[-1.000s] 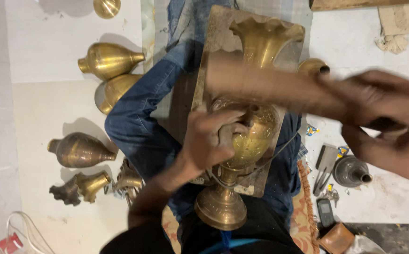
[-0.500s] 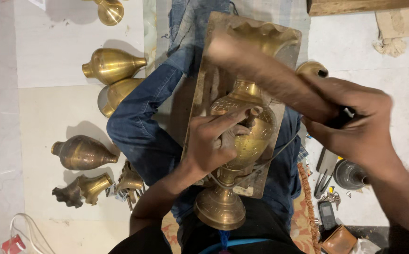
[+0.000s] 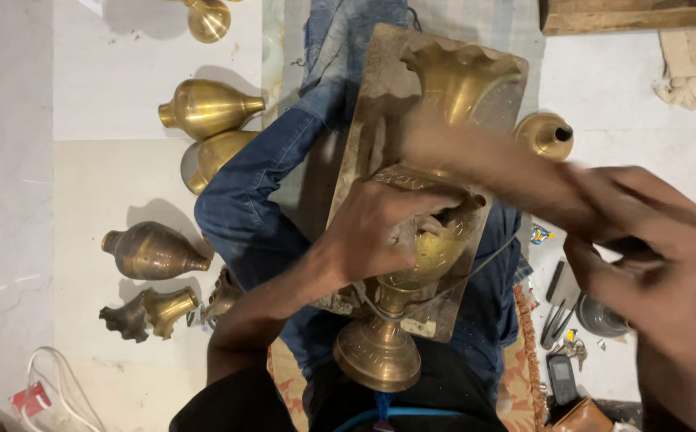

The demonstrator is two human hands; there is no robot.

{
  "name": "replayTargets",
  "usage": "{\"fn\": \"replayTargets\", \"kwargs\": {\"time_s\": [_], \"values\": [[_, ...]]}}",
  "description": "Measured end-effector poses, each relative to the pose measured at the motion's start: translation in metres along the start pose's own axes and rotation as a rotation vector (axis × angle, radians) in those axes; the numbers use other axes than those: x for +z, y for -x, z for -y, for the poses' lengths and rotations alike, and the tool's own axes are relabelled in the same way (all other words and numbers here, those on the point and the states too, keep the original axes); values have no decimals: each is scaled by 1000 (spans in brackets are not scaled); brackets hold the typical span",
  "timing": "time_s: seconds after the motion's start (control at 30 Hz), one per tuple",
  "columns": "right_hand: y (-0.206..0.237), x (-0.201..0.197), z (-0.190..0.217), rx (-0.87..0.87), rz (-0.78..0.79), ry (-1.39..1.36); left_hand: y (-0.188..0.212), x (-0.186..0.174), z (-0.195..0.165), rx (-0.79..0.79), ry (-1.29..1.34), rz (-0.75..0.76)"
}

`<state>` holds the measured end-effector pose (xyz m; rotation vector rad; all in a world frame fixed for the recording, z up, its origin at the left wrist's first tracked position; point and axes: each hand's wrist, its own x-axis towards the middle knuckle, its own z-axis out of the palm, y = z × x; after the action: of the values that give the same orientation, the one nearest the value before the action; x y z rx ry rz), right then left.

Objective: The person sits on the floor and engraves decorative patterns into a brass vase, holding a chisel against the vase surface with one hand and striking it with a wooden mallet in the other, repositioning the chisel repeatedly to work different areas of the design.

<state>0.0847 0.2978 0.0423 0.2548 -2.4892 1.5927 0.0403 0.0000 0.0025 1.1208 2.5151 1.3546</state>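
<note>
1. Nearest the camera, the right hand (image 3: pixel 644 256) is clenched around a dark handle; the long tool it swings is smeared by motion into a pale brown streak (image 3: pixel 484 164) running up-left across the vase.
2. The left hand (image 3: pixel 380 228) presses down on the rounded belly of the brass vase (image 3: pixel 428 248), fingers curled over its embossed shoulder, grasping it to hold it steady.
3. The vase lies on its side on a worn wooden board (image 3: pixel 372 104) resting across the person's lap in blue jeans (image 3: pixel 260 216). Its round foot (image 3: pixel 376 352) points toward the body; its fluted mouth (image 3: pixel 460 72) points away.
4. Right of the lap, on the pale floor, lie a small dark phone (image 3: pixel 562 378), a pair of metal pincers (image 3: pixel 560 308) and a bunch of keys, with a small blue and yellow wrapper (image 3: pixel 538 234) just above them. Its print is too small to tell.
5. At the bottom left corner sits a small red packet (image 3: pixel 34 398) beside a white cord.
6. Left of the leg lie several brass vase parts: a dark belly piece (image 3: pixel 152 252), a fluted neck (image 3: pixel 152 310), and farther off two bright bulbous pieces (image 3: pixel 204 108).
7. Farthest, a wooden plank (image 3: pixel 636 14) lies at the top right.
</note>
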Motion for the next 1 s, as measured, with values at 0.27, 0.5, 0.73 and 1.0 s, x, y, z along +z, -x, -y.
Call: {"fn": "replayTargets", "kwargs": {"time_s": [0.27, 0.5, 0.73, 1.0], "values": [[24, 2, 14, 57, -95, -36, -6, 1, 2, 9, 76, 83], [76, 35, -39, 195, -233, -60, -5, 1, 15, 0, 452, -125], [202, 109, -105, 681, -213, -77, 88, 44, 49, -417, 940, -1053], [248, 101, -36, -71, 326, 413, 169, 102, 26, -499, 954, -1116]]}}
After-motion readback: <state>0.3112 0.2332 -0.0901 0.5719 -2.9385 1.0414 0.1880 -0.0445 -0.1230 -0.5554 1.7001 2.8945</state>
